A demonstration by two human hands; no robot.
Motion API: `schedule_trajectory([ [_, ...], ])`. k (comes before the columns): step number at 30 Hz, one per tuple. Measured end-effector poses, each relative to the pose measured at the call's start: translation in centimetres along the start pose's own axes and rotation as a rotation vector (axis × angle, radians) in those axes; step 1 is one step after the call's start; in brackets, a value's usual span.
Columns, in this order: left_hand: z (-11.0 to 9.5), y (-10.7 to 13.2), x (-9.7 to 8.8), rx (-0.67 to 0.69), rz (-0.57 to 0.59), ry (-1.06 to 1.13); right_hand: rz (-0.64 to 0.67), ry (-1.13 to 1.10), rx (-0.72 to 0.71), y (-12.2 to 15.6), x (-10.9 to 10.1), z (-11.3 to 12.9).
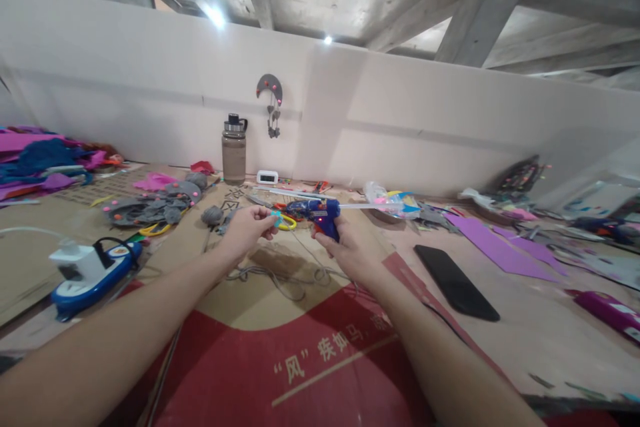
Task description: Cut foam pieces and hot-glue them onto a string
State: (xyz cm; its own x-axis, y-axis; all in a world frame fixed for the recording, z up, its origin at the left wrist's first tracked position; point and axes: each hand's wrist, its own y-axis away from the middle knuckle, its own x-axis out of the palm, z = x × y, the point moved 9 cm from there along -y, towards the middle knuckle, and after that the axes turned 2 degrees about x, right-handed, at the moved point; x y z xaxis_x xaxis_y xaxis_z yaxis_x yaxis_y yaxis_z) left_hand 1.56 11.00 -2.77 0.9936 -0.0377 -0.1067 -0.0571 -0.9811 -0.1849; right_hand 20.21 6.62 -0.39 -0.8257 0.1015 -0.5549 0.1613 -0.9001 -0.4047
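Note:
Wrapped round the handle of a blue hot glue gun (327,215), my right hand (350,247) holds it level, nozzle to the left. A long pale glue stick (373,206) juts from its rear. My left hand (253,227) pinches a small light-blue piece (276,217) just before the nozzle; its exact kind is too small to tell. Behind that piece shows a yellow scissor handle (287,223). Grey yarn (295,280) trails over the cardboard (235,360) below both hands.
On the left are a blue power strip (97,283) and grey felt pieces (150,203). A bottle (234,153) and small white clock (267,177) stand at the wall. To the right lie a black phone (455,280), purple sheets (495,247) and a magenta tool (607,313).

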Motion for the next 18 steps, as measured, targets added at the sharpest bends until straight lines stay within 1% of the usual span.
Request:
schedule_trajectory([
  [6, -0.13, 0.05, 0.01, -0.004, -0.006, 0.004, 0.021, 0.041, 0.000, 0.01, 0.33, -0.11],
  [11, -0.06, 0.00, 0.09, 0.006, 0.006, -0.007, -0.005, 0.042, -0.046, 0.09, 0.40, 0.27],
  [14, 0.07, -0.06, 0.05, 0.012, 0.007, -0.015, -0.019, 0.030, -0.017, 0.07, 0.28, 0.05],
  [18, 0.16, -0.08, 0.07, 0.013, 0.009, -0.010, -0.001, 0.021, 0.009, 0.00, 0.30, -0.14],
])
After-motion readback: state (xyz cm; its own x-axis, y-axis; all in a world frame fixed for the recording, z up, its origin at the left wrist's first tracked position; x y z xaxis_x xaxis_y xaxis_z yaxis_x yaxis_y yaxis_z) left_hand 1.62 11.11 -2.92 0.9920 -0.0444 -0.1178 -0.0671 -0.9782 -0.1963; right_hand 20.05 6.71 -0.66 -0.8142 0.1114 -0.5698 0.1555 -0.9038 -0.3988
